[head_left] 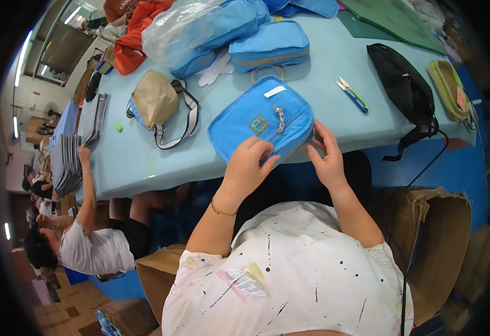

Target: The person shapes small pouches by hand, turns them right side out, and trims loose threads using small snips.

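Note:
A blue zippered bag (231, 123) with a small tan badge, a white label and a braided pull lies at the table's front edge. My left hand (248, 165) has curled fingers and thumb on its lower front part. My right hand (326, 154) grips along its right edge, fingertips partly hidden. Snips with blue handles (357, 101) lie to the right. A beige bag (152, 98) with a striped strap sits to the left, beside a small green object (119, 128).
Blue bags (270, 42), clear plastic and red cloth (130, 45) are behind. A black pouch (402, 87) and yellow case (449, 89) are right. A co-worker (85, 249) handles grey stacked pieces (68, 162) at left. Cardboard boxes (435, 252) stand below; green sheets (379, 19) lie behind.

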